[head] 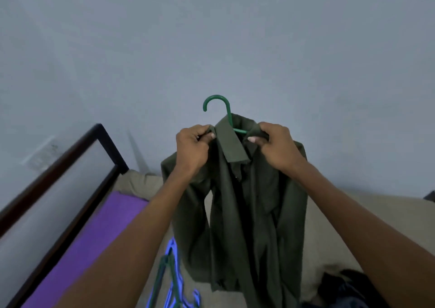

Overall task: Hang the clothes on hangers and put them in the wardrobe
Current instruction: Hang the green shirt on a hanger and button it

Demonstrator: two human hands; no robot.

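Both our hands, left point(191, 148) and right point(275, 144), pinch one shirt point(244, 204) at its collar, mid-frame, draped on one green hanger point(220, 110); more hangers point(174, 281) lie on the bed point(329, 216) below.

My bed point(334, 225) with the beige sheet has a purple mat point(89, 244) on its left, some green and blue plastic hangers point(173, 281), plus dark clothes point(341, 286) bunched at right.

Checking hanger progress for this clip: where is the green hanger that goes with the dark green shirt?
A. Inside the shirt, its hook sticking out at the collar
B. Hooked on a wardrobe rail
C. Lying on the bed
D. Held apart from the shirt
A: the green hanger pokes its hook up from the collar of the dark green shirt, which the left hand and right hand pinch.
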